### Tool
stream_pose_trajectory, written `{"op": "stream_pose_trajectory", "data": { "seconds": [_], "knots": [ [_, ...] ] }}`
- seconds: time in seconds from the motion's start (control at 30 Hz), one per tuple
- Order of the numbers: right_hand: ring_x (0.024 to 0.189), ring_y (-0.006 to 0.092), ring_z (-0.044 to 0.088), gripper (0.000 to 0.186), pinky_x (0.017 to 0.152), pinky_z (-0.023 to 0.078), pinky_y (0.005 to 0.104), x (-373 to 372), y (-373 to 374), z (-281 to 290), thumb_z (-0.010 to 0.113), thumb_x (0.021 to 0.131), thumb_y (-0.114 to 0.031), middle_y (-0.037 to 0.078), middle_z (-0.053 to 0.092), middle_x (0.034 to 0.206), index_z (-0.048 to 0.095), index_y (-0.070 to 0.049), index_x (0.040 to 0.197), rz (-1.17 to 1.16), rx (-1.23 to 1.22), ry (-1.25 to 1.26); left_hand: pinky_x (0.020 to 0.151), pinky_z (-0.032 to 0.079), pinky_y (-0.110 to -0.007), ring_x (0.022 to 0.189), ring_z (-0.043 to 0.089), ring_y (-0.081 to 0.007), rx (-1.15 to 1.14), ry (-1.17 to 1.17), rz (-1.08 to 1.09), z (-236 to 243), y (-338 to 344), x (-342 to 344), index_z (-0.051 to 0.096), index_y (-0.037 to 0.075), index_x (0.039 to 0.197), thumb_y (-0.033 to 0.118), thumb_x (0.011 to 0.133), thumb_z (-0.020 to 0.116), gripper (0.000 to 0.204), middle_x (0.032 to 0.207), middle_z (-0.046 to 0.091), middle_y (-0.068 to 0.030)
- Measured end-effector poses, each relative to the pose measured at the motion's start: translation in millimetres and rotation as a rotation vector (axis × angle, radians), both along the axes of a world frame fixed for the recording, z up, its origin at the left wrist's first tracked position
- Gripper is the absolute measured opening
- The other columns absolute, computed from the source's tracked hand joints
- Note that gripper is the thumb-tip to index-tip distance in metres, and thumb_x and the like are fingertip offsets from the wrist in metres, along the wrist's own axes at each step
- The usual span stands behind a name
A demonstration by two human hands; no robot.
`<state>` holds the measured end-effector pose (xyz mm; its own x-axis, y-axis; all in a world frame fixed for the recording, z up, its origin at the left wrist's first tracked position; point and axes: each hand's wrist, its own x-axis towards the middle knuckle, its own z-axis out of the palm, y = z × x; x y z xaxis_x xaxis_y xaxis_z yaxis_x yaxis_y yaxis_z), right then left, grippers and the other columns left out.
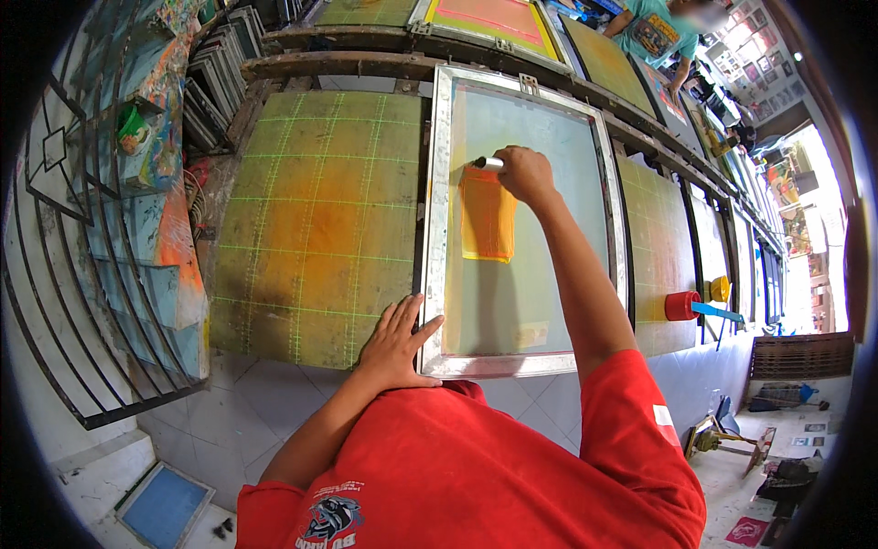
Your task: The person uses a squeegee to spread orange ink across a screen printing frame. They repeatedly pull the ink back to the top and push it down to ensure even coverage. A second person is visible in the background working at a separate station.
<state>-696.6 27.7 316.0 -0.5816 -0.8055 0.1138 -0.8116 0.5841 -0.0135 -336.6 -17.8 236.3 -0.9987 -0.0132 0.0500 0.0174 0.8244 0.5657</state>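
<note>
On the long table, the right hand (524,174) grips a stiff squeegee (489,164) over orange ink (487,220) while the left hand (395,343), fingers spread, steadies the light, rigid screen frame (436,229) by its metal edge.

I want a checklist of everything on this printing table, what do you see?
Surface: long green gridded table, stained orange.
Job's things: metal-framed screen lying flat; squeegee on its mesh, orange ink beneath.
Clutter: red pot with blue stick at the table's right.
Hands: right hand grips the squeegee handle; left hand presses the frame's near corner.
Cables: nothing seen.
Surroundings: stacked frames, another person far off.
</note>
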Motion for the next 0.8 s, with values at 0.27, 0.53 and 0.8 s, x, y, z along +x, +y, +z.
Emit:
{"op": "stream_pose_trajectory", "data": {
  "seconds": [0.27, 0.53, 0.8],
  "knots": [
    [0.081, 0.0275, 0.063, 0.021, 0.068, 0.047, 0.0408, 65, 46, -22, 0.055, 0.075, -0.006, 0.007, 0.064, 0.082, 0.069, -0.016, 0.086, 0.051, 0.023, 0.021, 0.114, 0.015, -0.053, 0.14, 0.022, -0.0385, -0.007, -0.003, 0.002, -2, -1, 2, 0.033, 0.022, 0.146, 0.067, 0.059, 0.074, 0.107, 0.151, 0.019, -0.0216],
    [0.087, 0.0209, 0.06, 0.015, 0.074, 0.042, 0.0375, 155, 104, -50, 0.061, 0.082, -0.014, 0.002, 0.065, 0.088, 0.067, -0.013, 0.096, 0.054, -0.26, 0.123, 0.114, 0.015, -0.053, 0.14, 0.021, -0.0389, 0.015, -0.005, -0.003, -6, 0, 5, 0.032, 0.022, 0.147, 0.069, 0.059, 0.072, 0.107, 0.152, 0.018, -0.0218],
    [0.087, 0.0234, 0.061, 0.02, 0.072, 0.044, 0.0389, 44, 35, -44, 0.056, 0.074, -0.004, 0.003, 0.065, 0.089, 0.067, -0.015, 0.087, 0.011, -0.193, 0.126, 0.115, 0.015, -0.052, 0.14, 0.02, -0.0385, -0.026, -0.023, -0.009, 2, -1, 1, 0.032, 0.022, 0.147, 0.067, 0.059, 0.074, 0.107, 0.152, 0.018, -0.0221]
  ]
}}
